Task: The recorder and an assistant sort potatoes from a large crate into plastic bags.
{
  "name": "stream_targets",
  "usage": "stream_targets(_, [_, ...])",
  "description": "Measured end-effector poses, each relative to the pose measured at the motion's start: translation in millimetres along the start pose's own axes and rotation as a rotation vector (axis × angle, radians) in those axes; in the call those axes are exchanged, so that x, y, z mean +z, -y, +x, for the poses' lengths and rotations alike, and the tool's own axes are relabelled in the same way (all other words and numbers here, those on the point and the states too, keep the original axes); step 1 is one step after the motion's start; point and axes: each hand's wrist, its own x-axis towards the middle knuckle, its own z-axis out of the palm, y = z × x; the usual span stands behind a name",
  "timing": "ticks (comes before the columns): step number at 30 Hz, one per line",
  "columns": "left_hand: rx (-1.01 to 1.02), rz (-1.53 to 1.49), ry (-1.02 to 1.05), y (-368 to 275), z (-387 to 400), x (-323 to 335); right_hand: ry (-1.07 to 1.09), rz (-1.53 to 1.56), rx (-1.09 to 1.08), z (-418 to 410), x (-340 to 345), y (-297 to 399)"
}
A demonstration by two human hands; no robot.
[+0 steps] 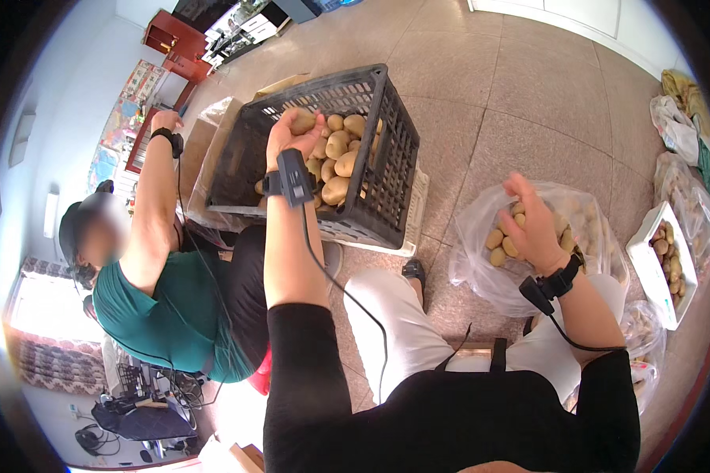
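Note:
My left hand [285, 142] is over the black plastic crate [397, 171], its fingers closed around a potato [303, 122]. Below it, many loose potatoes [338, 148] lie heaped in the crate, mostly on its right side. My right hand [531, 230] hovers above a clear plastic bag [476, 284], fingers apart and nothing seen in them. Smaller potatoes [496, 239] show through the bag's open mouth, partly covered by that hand. Both wrists wear black devices with cables.
A co-worker in a green shirt [171, 313] sits to the left, one arm raised beside a cardboard box [204, 142]. Under the black crate is a white crate [417, 219]. At far right stand a white foam box [648, 254] of potatoes and filled plastic bags [683, 183].

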Motion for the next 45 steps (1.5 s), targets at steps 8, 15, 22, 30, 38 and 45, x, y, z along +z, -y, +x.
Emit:
stream_targets(8, [0.721, 2.404, -0.447, 2, 31, -65, 0.042, 0.030, 0.064, 1, -3, -1])
stream_targets(15, [0.586, 1.436, 0.254, -65, 60, -71, 0.005, -0.020, -0.015, 2, -4, -4])
stream_targets(22, [1.037, 0.608, 0.671, 43, -83, -2, -0.112, -0.150, 0.067, -1, -22, -22])
stream_targets(30, [0.602, 1.135, 0.801, 201, -151, -40, -0.261, -0.224, 0.193, -5, -52, -41])
stream_targets(38, [0.094, 0.620, 0.474, 208, -97, -47, -0.124, -0.375, 0.307, -47, -55, -88])
stream_targets(45, [-0.073, 0.592, 0.465, 215, -103, -37, 0.352, -0.276, 0.701, -126, 7, -145])
